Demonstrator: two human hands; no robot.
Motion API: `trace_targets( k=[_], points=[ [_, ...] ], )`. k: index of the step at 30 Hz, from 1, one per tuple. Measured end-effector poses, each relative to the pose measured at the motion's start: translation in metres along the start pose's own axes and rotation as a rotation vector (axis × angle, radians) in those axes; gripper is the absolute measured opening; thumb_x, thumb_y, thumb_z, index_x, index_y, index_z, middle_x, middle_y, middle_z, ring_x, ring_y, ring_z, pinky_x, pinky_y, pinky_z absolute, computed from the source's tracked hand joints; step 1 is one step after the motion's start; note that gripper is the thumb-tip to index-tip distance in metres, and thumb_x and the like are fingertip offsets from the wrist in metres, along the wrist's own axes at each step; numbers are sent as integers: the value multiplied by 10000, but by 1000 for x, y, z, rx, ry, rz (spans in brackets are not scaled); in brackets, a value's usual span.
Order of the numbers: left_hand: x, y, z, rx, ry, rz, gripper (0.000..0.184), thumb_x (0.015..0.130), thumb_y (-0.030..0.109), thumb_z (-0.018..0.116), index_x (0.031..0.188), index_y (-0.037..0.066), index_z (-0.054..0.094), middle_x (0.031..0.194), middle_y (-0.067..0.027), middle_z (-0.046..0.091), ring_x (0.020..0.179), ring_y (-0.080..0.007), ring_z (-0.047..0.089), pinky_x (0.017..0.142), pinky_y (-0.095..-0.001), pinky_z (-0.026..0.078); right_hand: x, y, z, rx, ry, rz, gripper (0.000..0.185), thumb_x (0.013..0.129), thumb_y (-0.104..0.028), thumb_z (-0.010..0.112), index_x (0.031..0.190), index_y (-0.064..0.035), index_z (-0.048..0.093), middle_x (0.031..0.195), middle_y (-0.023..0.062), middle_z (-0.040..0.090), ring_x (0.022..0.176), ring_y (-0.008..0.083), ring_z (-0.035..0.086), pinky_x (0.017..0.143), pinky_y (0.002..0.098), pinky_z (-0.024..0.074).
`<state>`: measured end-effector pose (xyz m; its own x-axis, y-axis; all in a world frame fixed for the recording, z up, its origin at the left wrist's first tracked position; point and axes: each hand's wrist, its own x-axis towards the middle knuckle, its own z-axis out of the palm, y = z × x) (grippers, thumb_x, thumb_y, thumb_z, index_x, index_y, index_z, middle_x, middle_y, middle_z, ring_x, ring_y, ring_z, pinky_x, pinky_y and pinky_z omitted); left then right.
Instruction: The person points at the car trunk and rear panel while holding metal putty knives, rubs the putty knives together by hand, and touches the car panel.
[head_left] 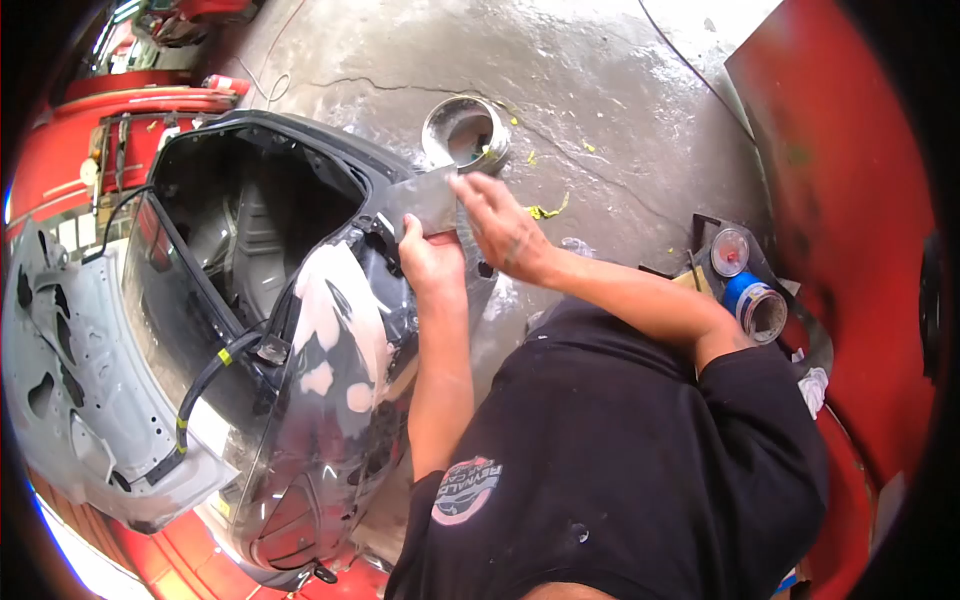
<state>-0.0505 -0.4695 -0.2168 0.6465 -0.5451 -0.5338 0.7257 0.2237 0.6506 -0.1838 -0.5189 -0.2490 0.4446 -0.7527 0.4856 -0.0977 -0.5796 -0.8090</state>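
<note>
A flat grey rectangular sheet [422,200] is held above the corner of a dark car body [300,420]. My left hand [434,262] grips its lower edge, the thumb lying on top and the fingers hidden underneath. At the sheet's right edge, my right hand [505,228] has its fingers bent together, the fingertips at the upper corner. The sheet's material cannot be made out. Just below my left hand, pale filler patches [335,310] cover part of the car panel. The car's large rear opening [250,220] shows bare interior metal.
A round white-rimmed bucket [465,132] stands on the concrete floor beyond my hands, with yellow tape scraps [548,208] nearby. A detached grey panel [85,370] is at the left. On the right are a roll of blue tape [755,305] and a red panel [850,200].
</note>
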Motion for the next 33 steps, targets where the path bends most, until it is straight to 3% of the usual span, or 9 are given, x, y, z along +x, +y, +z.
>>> trace_targets(
  k=[4, 8, 13, 19, 20, 25, 28, 30, 33],
  points=[
    [5, 21, -14, 56, 103, -54, 289, 1074, 223, 476, 1263, 42, 599, 1168, -158, 678, 1068, -279, 668, 845, -388, 573, 35, 38, -12, 23, 140, 133, 432, 984, 18, 532, 1409, -45, 578, 1253, 229, 581, 1124, 375, 612, 958, 409, 511],
    [41, 38, -63, -258, -554, -468, 332, 1034, 284, 511, 1278, 76, 597, 1036, -139, 662, 830, -272, 654, 519, -341, 492, 35, 8, -36, 92, 65, -149, 509, 835, 62, 606, 1329, -57, 631, 1204, 176, 605, 1060, 347, 631, 915, 422, 531],
    [10, 30, -44, -46, -917, -582, 655, 1044, 357, 520, 1538, -15, 304, 1373, -182, 543, 1161, -248, 613, 999, -413, 534, 17, -50, -43, 211, -289, -652, 576, 737, -83, 719, 1303, -134, 629, 1166, 109, 589, 1083, 320, 605, 916, 451, 521],
    [-46, 16, 8, 279, -56, -272, 448, 1088, 349, 410, 1441, 74, 436, 1421, -93, 511, 1327, -245, 524, 1137, -404, 418, 42, -19, -9, 126, -258, -359, 621, 739, -22, 642, 1345, -161, 636, 1200, 95, 592, 1068, 315, 571, 911, 453, 495],
    [-39, 11, -14, 831, -357, 143, 461, 1089, 361, 395, 1448, 74, 434, 1422, -95, 510, 1330, -250, 519, 1147, -405, 409, 37, -21, -7, 131, -231, -383, 646, 721, -17, 664, 1350, -160, 636, 1197, 104, 597, 1083, 316, 568, 912, 463, 493],
    [23, -21, -117, 847, -615, 103, 522, 1076, 431, 389, 1464, 86, 445, 1411, -91, 520, 1321, -240, 517, 1127, -405, 429, 14, -38, -8, 131, -232, -432, 659, 683, -2, 699, 1320, -168, 664, 1125, 108, 618, 1038, 315, 597, 893, 455, 515],
    [-35, 8, -25, 766, -155, -29, 486, 1030, 452, 505, 1372, 107, 518, 1220, -49, 625, 1140, -229, 623, 990, -399, 515, 41, -12, -3, 52, -239, -241, 673, 670, 16, 688, 1317, -166, 665, 1142, 108, 626, 1032, 322, 600, 903, 458, 533],
    [-16, 1, -53, 1254, -521, 591, 414, 1044, 395, 507, 1322, 89, 539, 1184, -46, 632, 1091, -229, 633, 975, -385, 514, 32, -25, -4, 28, -252, -411, 687, 674, -73, 741, 1341, -196, 634, 1137, 76, 623, 1017, 294, 598, 876, 435, 515],
    [-12, -9, -71, 1064, -399, 358, 372, 1039, 376, 505, 1300, 117, 555, 1122, -72, 645, 937, -191, 664, 677, -311, 521, 15, -45, -13, 74, -279, -463, 703, 709, 39, 647, 1381, -166, 617, 1193, 134, 627, 1046, 347, 604, 921, 445, 529]
  ],
)
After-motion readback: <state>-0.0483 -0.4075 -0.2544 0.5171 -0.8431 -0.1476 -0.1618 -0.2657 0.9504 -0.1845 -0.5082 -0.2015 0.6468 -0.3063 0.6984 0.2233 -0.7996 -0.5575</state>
